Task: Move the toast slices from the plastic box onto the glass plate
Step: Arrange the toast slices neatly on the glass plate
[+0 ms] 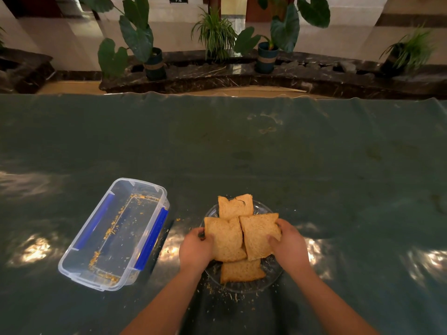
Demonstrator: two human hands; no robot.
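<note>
Your left hand (196, 250) gripped the outer edge of the left toast slice (226, 240); your right hand (289, 247) gripped the outer edge of the right toast slice (257, 234). Both slices lay between your fingers (274, 240) on the glass plate (271, 274), overlapping a far slice (235, 206) beyond them and a near slice (242, 270) towards you. Slice corners overhung the plate rim. The plastic box (113, 234) stood well apart, left of the left fingers, holding only crumbs (110, 230). Open bench (314, 165) extended beyond and right of the fingers. The plate's clear rim was hard to trace; the fingertips under the slices were hidden.
</note>
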